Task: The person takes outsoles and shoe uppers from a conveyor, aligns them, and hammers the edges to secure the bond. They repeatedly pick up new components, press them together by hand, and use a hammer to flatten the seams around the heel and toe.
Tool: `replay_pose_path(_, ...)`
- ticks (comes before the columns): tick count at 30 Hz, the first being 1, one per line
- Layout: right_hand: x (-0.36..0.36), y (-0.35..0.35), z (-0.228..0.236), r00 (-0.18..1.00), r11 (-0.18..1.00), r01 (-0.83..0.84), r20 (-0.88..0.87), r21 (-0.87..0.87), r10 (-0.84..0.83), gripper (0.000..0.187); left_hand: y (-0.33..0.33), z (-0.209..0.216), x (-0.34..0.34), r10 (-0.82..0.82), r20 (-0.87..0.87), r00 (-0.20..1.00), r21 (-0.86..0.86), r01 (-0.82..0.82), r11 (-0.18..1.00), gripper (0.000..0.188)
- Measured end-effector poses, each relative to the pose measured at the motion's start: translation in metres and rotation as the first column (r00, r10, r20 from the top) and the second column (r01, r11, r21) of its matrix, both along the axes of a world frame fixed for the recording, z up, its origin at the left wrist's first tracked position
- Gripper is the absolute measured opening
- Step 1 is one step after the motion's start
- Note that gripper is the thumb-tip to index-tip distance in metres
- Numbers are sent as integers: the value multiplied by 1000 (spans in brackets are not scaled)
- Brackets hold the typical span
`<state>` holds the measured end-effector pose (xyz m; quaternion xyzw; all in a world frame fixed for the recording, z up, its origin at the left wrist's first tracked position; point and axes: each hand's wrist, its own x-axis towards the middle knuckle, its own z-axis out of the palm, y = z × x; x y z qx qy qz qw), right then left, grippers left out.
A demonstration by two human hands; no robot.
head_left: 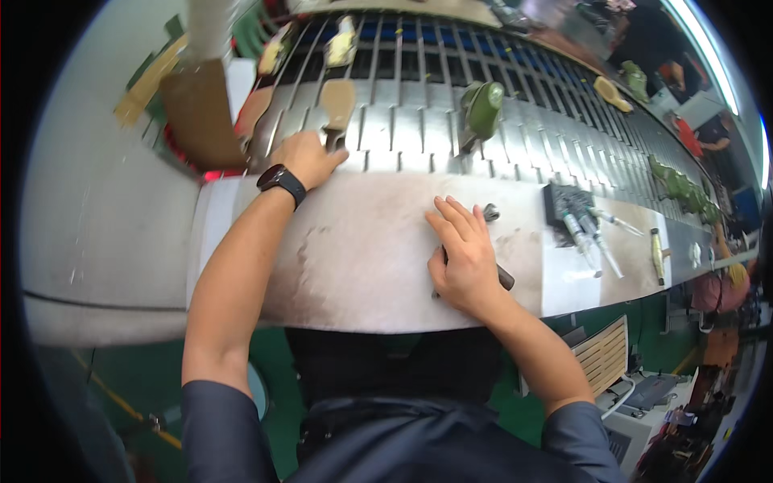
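Observation:
At the front edge of the slatted metal conveyor, my left hand (307,158), with a dark watch on its wrist, is closed at the lower end of a tan sole-shaped piece (338,101). Its curled fingers are partly hidden. On the pale, stained worktop (354,258) my right hand (467,262) lies with fingers stretched out, over a dark-handled tool (506,278) mostly covered by the palm. Beside its fingertips shows a small metal tool head (491,212); whether it joins that handle I cannot tell. A green shoe upper (485,111) stands on the conveyor ahead.
Several pen-like tools (592,233) lie by a black holder (555,205) at the right, near a yellowish stick (658,256). Along the conveyor (386,137) sit other shoe parts, including a cream piece (612,94). A brown panel (201,113) stands at the left.

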<state>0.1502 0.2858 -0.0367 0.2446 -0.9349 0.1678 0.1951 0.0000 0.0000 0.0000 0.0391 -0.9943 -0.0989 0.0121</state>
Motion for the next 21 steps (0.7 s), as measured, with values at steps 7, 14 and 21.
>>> replay_pose_path(7,-63,-9,51,999,935,-15,29,-354,27,71,24,18,-10,-465,-396,792,-264,387,884,13)
replay_pose_path(14,-111,-17,16,967,859,52,242,-509,85,40,78,37,4,-692,-576,434,-170,765,622,26)
replay_pose_path(21,-104,-41,18,980,818,-31,144,-575,139,29,-19,-39,-211,-111,-395,912,90,159,983,99)
